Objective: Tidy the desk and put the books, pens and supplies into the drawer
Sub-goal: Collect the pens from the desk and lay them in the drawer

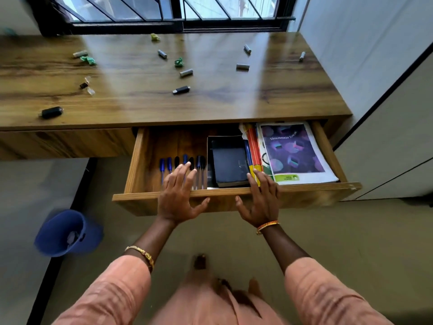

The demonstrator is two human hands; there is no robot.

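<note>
Both hands are at the front edge of the open drawer [304, 191] — the left hand [179, 195] spread flat, its fingers over the pens [182, 170], the right hand [261, 200] just as open, fingertips by the striped folder [254, 148]. Neither holds anything. If closing is the step, I would push evenly with both palms so the drawer runs straight. Inside lie a row of blue and black pens, a black notebook [229, 164] and a purple-covered book [293, 151] — while batteries [186, 72] and crumpled paper [178, 62] sit on the desk [140, 102]. A blue bin [68, 233] stands on the floor.
</note>
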